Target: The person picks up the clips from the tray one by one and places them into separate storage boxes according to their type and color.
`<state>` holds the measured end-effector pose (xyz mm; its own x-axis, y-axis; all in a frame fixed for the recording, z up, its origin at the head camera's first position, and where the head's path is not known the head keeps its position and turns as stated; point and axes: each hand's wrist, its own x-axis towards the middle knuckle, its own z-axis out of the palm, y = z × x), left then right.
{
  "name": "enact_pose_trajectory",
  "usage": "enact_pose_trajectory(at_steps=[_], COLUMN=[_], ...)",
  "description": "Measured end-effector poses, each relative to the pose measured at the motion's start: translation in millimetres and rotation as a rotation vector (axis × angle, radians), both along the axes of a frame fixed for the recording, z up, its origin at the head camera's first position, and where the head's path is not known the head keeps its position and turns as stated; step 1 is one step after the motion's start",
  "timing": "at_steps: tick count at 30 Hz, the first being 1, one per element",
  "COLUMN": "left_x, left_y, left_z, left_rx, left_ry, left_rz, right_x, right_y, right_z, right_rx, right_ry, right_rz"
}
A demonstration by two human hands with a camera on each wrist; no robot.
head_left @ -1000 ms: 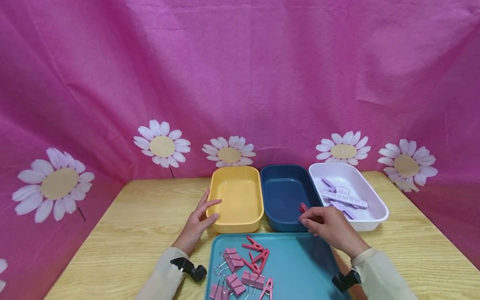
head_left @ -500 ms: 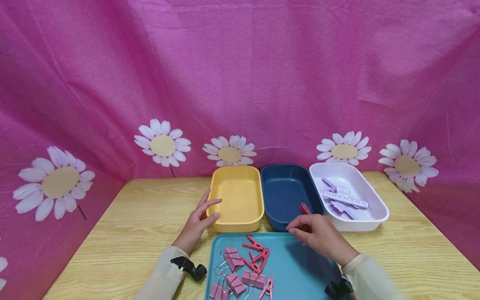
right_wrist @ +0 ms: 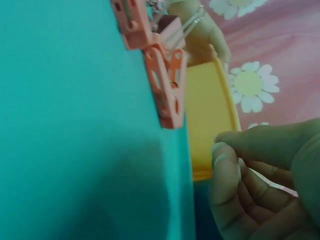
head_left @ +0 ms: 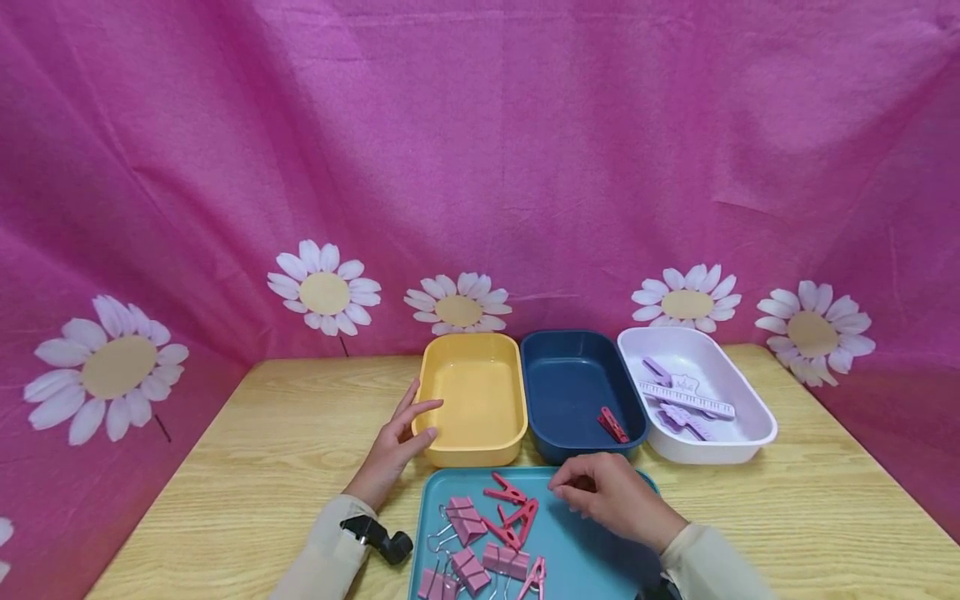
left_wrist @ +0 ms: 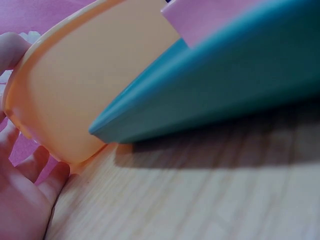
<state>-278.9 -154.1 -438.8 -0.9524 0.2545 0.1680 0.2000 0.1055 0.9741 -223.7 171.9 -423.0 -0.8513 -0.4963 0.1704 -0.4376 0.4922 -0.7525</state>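
Observation:
My left hand (head_left: 390, 450) rests at the left wall of the yellow box (head_left: 471, 457), fingers spread, fingertips over the rim. Above the teal tray (head_left: 581, 567) hovers my right hand (head_left: 618, 497), its fingers loosely bent and nothing between them. To its left on the tray lie red clothespins (head_left: 521, 518), with a pinker clothespin (head_left: 536, 575) nearer the front. Pink binder clips (head_left: 467, 521) are grouped on the tray's left side. Inside the navy box (head_left: 573, 375) something red, a clothespin (head_left: 613, 425) or more than one, lies by the front right corner.
A white box (head_left: 738, 450) on the right holds several lilac clips (head_left: 686, 400). The three boxes stand side by side behind the tray on a wooden table (head_left: 300, 417). A magenta daisy-print cloth (head_left: 480, 167) hangs behind.
My right hand has moved from the navy box's front right corner left and toward me, over the tray. The red clothespin in that box is now uncovered. My left hand stays put.

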Motion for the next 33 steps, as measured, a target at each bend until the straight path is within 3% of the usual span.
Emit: enact_pose_trajectory(at_steps=[9,22,29,33], left_x=[0.8,0.0,0.0,0.2], left_y=[-0.3,0.1,0.6,0.9], left_z=[-0.1,-0.5,-0.5,0.8], left_rx=[0.007,0.002,-0.003,-0.013], left_ry=[-0.001,-0.002,-0.006,-0.008], left_rz=[0.006,0.006,0.008,0.013], right_x=[1.4,-0.7,-3.6,-4.0], right_y=[-12.0,-14.6,-15.5,-15.1], right_z=[-13.1,-27.4,-34.9,-34.7], right_rx=[0.008,-0.097,-0.088,-0.048], right_ry=[-0.056,-0.128,0.025,0.032], right_rz=[0.027,0.007,-0.056,-0.042])
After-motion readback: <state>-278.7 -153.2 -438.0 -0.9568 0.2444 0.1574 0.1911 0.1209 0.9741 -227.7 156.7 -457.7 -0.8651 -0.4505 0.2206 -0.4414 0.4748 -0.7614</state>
